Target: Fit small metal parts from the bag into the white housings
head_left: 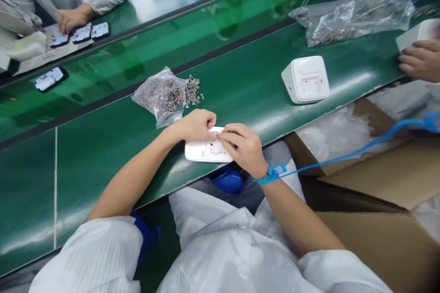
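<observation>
A white plastic housing (197,151) lies on the green work surface near its front edge, in front of me. My left hand (199,126) rests at the housing's far edge, its fingers curled and the thumb pointing to the right. From the right, my right hand (244,146) meets it, with thumb and fingers pinched over the housing's recess. Whatever the fingertips hold is too small to make out. Just beyond my left hand are an opened clear bag (160,94) of small metal parts and a loose pile of the parts (193,90).
Another white housing (305,80) stands to the right. Behind it lies a long plastic bag (354,16) of metal parts. A person's hand (421,59) is at the far right. A blue wrist cord (343,155) stretches over cardboard boxes (381,178). Another person works across the glossy green divider.
</observation>
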A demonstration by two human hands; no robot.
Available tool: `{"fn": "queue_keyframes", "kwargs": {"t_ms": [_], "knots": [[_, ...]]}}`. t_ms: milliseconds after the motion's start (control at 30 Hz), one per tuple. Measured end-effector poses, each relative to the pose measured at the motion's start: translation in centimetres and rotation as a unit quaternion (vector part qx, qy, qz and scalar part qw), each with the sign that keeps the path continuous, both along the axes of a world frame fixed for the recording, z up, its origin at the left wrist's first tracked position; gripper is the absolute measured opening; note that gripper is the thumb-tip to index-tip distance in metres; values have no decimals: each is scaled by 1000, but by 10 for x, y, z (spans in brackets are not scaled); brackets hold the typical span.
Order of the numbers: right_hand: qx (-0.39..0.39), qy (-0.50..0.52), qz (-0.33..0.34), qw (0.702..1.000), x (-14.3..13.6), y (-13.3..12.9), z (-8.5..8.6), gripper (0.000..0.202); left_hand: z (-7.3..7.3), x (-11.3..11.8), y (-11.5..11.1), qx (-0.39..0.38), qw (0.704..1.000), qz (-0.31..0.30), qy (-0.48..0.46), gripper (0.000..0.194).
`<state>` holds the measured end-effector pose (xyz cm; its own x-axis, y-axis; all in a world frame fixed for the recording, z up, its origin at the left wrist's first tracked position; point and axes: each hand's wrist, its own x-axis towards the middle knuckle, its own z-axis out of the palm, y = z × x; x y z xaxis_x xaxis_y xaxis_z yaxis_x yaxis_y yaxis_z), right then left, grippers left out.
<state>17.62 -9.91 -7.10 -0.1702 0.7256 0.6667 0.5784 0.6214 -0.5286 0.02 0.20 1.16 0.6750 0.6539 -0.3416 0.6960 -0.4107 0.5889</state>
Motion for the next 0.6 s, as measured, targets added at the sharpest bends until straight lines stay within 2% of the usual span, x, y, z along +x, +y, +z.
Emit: {"fn": "queue_keyframes", "kwargs": {"t_ms": [100, 167, 300, 400, 500, 600], "knots": [[-24, 57, 1, 998, -1, 1, -1, 15, 5, -3, -2, 21, 1000, -14, -17, 22], [-44, 86, 6, 995, 0, 1, 2, 12, 10, -7, -3, 10, 998, -18, -66, 18], [-55, 162, -12, 985, 3, -2, 15, 8, 21, -7, -15, -98, 978, 27, -180, 40], [-43, 166, -45, 984, 2, -7, 27, 15, 26, -3, -32, -175, 962, 13, -211, 53], [-25, 133, -60, 989, -1, -13, 33, 12, 30, 2, -45, -187, 963, -32, -194, 64], [-1, 115, -79, 990, -5, -18, 35, 7, 28, 4, -50, -143, 970, -59, -187, 71]]}}
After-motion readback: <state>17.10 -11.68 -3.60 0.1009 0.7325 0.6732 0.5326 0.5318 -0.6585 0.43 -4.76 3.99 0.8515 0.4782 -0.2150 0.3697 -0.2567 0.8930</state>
